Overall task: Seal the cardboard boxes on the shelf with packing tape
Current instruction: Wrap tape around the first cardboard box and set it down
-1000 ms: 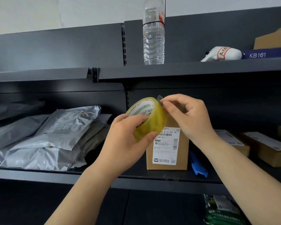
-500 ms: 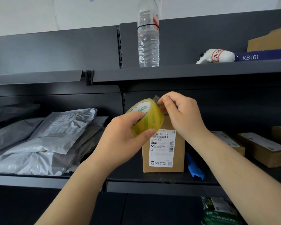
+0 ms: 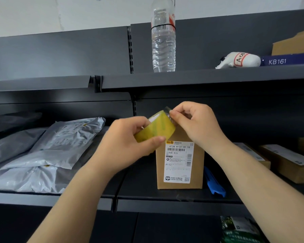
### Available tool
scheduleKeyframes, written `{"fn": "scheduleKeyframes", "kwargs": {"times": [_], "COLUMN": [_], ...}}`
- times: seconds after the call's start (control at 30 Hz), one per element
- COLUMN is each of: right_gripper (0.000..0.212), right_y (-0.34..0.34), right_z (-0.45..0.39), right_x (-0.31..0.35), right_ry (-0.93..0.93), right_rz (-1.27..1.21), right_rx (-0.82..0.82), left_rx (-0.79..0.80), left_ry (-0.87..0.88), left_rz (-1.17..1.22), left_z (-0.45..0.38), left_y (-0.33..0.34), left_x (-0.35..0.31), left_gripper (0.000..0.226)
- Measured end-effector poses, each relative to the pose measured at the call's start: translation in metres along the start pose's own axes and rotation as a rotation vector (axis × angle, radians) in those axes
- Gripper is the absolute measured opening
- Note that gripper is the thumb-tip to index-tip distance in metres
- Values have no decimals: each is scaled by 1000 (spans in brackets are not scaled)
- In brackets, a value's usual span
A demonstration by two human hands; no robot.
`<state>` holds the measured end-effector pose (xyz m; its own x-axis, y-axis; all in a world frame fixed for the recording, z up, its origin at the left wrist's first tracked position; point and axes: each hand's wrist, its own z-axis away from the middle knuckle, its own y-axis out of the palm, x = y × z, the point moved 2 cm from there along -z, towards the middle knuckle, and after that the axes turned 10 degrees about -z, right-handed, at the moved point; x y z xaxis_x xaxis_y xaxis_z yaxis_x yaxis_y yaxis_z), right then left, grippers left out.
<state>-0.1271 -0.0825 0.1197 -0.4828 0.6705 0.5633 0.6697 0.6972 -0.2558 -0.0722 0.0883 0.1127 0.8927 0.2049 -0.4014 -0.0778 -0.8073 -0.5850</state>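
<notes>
We see a dark grey metal shelf [image 3: 165,202], matte and flat, carrying the goods. On its left lies a pile of crinkled silver-grey plastic mailer bags [image 3: 47,155]. An upright brown cardboard box [image 3: 180,165] with a white printed label on its front stands mid-shelf, and flatter cardboard boxes [image 3: 288,162] lie off to the right. A clear ribbed plastic water bottle [image 3: 163,41] stands on the upper shelf. Our left hand [image 3: 126,146] is closed around a glossy yellowish roll of packing tape [image 3: 158,128], thumb under it and fingers over the top, holding it just in front of the upright box's top. Our right hand [image 3: 197,123] has its grip pinched shut, thumb and forefinger on the loose tape end at the roll's upper right edge. A blue plastic tool [image 3: 213,183] lies just beside the box.
</notes>
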Motion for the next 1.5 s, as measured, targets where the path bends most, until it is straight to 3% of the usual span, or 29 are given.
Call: {"fn": "scheduleKeyframes", "kwargs": {"times": [0.2,0.33,0.4,0.6,0.73,0.97,1.1,1.2,1.5], "right_gripper": [21,24,22,19,12,11,12,14,10], "right_y": [-3,-3,-8,-36,-60,-78,-79,-76,-65], "right_z": [-13,-13,-13,-25,-33,-40,-40,-35,-23], "right_x": [-6,-15,-18,-33,-48,-77,-89,-96,-105], "right_ry": [174,350,419,532,610,675,673,694,759], "right_rz": [-62,-164,-185,-207,-247,-277,-290,-296,-315], "right_rx": [-62,-64,-50,-160,-238,-238,-236,-222,-226], "left_rx": [-40,321,425,328,329,246,364,476,499], "left_ry": [-127,-151,-142,-259,-318,-454,-480,-447,-429], "left_rz": [-145,439,597,413,380,290,81,-92,-70], "left_z": [-26,-35,-37,-58,-74,-100,-122,-125,-118], "left_y": [-15,-18,-17,-17,-13,-1,-6,-5,14], "left_x": [25,53,66,85,95,107,101,104,130], "left_gripper": [60,50,47,59,56,55,61,49,37]}}
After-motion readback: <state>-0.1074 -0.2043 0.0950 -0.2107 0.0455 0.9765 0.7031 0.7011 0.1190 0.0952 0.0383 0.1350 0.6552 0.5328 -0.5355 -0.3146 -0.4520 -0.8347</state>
